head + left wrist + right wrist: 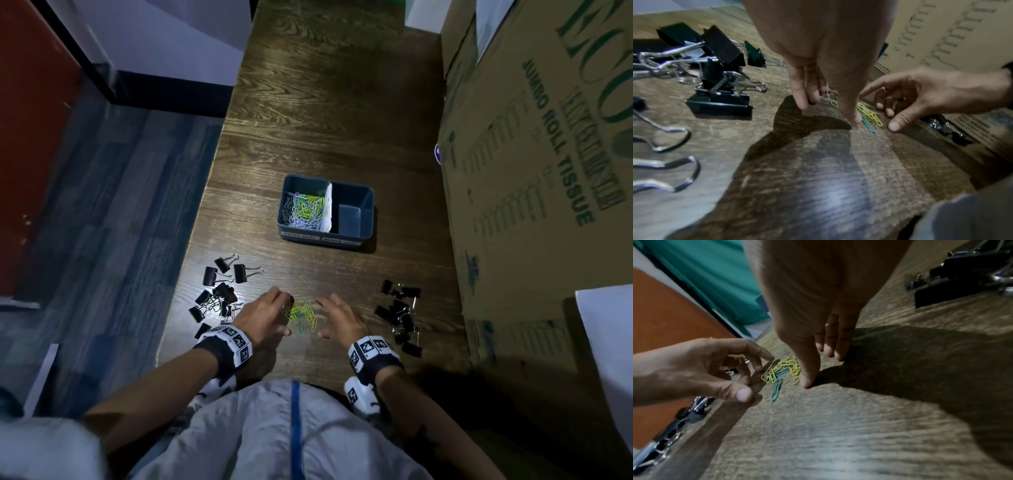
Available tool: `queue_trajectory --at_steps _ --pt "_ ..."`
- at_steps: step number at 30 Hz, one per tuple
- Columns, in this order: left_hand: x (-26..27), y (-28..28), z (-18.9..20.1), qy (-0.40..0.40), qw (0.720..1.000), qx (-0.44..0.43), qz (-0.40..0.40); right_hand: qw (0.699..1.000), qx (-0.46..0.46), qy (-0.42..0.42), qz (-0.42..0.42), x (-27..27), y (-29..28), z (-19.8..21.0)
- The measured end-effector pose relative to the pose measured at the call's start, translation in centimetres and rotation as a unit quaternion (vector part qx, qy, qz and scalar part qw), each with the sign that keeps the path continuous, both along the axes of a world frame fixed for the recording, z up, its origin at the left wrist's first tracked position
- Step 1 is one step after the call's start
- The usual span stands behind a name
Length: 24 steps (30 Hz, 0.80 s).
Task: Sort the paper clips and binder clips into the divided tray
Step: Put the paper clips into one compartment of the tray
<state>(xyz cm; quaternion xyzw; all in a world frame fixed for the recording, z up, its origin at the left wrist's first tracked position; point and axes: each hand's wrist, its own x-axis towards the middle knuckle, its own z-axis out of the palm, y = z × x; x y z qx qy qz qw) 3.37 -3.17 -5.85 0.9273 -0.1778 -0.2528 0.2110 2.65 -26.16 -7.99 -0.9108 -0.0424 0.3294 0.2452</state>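
Desk point(325, 113): dark brown, streaked wood grain. Divided tray point(356, 192): dark blue, white divider, white labels. Paper clips in tray point(303, 209): lime green, pale lilac. Loose paper clips point(303, 313): yellow-green, a few teal. Binder clips point(219, 294): black, silver wire handles. Cardboard box point(534, 154): tan, green print. Wristbands point(229, 346): black, white tags with black square patterns.

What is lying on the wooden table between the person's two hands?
A small heap of yellow and green wire paper clips lies between the left hand and right hand, clearest in the right wrist view.
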Motion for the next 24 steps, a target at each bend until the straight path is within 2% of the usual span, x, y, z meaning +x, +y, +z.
queue_trajectory --at_steps 3,7,13,24 --pt "-0.3 -1.0 -0.8 -0.003 0.999 0.032 -0.025 1.000 -0.010 0.000 0.025 0.3 1.1 0.2" --pt "0.0 -2.3 -0.9 -0.029 0.999 0.029 -0.023 0.995 -0.036 -0.081 0.051 0.7 3.2 1.0" --pt "0.5 -3.0 -0.2 -0.058 0.998 0.000 0.001 0.992 -0.056 -0.111 0.018 0.9 4.0 1.5" --pt "1.9 -3.1 1.5 0.029 0.998 0.005 0.064 0.992 -0.083 -0.095 -0.020 1.9 4.4 3.2"
